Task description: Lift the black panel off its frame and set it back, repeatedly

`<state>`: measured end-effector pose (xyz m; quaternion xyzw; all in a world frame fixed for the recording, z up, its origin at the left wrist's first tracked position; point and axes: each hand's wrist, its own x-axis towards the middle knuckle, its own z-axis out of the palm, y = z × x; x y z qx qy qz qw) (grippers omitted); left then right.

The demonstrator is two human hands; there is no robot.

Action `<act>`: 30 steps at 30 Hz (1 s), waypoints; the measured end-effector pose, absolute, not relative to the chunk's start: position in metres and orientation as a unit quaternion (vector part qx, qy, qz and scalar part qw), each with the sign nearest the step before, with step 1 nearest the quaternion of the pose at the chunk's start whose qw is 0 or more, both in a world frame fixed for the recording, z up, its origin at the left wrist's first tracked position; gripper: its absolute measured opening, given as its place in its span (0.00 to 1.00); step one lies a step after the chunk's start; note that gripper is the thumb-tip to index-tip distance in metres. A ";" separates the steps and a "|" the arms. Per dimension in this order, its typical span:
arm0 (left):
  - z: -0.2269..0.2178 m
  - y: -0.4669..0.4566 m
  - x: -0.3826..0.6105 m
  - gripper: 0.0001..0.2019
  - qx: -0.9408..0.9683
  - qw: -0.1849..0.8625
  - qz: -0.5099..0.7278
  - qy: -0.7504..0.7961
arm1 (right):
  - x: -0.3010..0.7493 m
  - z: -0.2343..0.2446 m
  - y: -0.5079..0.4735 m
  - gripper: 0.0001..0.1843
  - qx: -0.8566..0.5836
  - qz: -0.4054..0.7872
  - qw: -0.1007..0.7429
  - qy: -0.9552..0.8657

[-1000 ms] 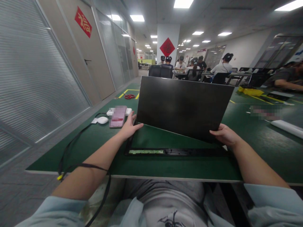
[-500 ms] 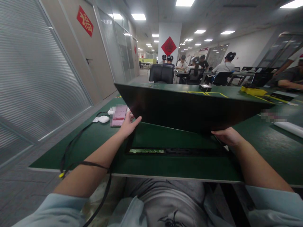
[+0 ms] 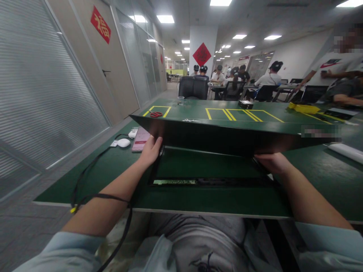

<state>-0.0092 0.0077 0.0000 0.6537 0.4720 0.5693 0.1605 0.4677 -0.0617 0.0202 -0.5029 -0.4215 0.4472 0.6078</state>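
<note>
A wide, thin black panel (image 3: 204, 138), which looks like a screen panel, is tilted low over the green table. My left hand (image 3: 152, 147) grips its left side, thumb on the near face; its other fingers are partly hidden. On the right, my right hand (image 3: 272, 162) holds its lower right edge, the fingers partly out of sight. Under and in front of the panel lies a thin black frame (image 3: 235, 183). Along the frame's near side runs a narrow green circuit board (image 3: 174, 182). The panel hides the far part of the frame.
A phone (image 3: 138, 140), a white rounded device (image 3: 123, 142) and a black cable lie left. Red scissors (image 3: 155, 114), yellow tape outlines, a clear cup (image 3: 180, 100) and a black box (image 3: 245, 104) are beyond. A yellow tray (image 3: 304, 108) and white roll (image 3: 347, 153) sit right. People are in the background.
The panel's far edge has come down, so it lies flatter, and the scissors and tape outlines behind it now show. My left hand has shifted slightly left. A standing person has appeared at right.
</note>
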 end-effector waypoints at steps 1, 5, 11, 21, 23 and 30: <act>0.002 0.006 -0.008 0.24 0.653 0.159 0.580 0.460 | 0.466 0.023 -0.062 0.19 -0.501 0.448 0.618 -0.408; 0.008 0.000 -0.003 0.25 0.642 0.152 0.621 0.423 | 0.465 0.031 -0.062 0.21 -0.500 0.448 0.638 -0.378; 0.019 -0.012 0.000 0.28 0.628 0.121 0.662 0.390 | 0.473 0.029 -0.061 0.22 -0.510 0.427 0.647 -0.372; 0.035 -0.033 0.004 0.25 0.633 0.149 0.673 0.353 | 0.474 0.040 -0.069 0.21 -0.490 0.415 0.648 -0.409; 0.033 -0.032 0.006 0.25 0.638 0.174 0.663 0.351 | 0.475 0.040 -0.068 0.18 -0.509 0.416 0.642 -0.395; 0.029 -0.028 0.007 0.24 0.641 0.143 0.680 0.326 | 0.475 0.039 -0.068 0.19 -0.505 0.422 0.635 -0.404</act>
